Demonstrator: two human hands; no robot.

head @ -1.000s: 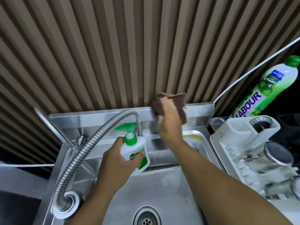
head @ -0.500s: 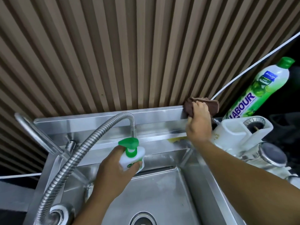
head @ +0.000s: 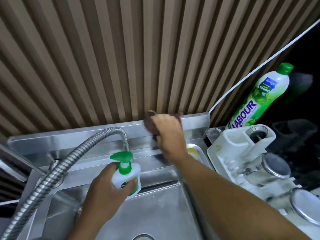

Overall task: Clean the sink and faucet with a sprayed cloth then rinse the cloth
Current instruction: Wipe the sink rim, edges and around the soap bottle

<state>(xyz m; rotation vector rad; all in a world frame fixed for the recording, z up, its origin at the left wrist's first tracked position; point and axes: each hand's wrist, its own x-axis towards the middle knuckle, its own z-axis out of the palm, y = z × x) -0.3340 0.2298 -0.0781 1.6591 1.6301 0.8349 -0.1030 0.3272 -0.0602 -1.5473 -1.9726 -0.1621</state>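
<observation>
Cloth [head: 148, 123] further left on steel backsplash [head: 86, 136], below slatted wall [head: 121, 58]

Left hand [head: 107, 186]: mine, low and near me, back of the hand up, fingers and thumb wrapped round the spray bottle [head: 126, 177].
Left forearm [head: 86, 227]: rises from the bottom edge, leaning right.
Right hand [head: 168, 134]: reached out ahead, knuckles toward me, gripping the cloth [head: 149, 122] (my fingertips are hidden behind the hand).
Right forearm [head: 225, 193]: stretched long from the lower right, wrist nearly straight.
Both: my 2 arms are bare, hands well apart.
</observation>
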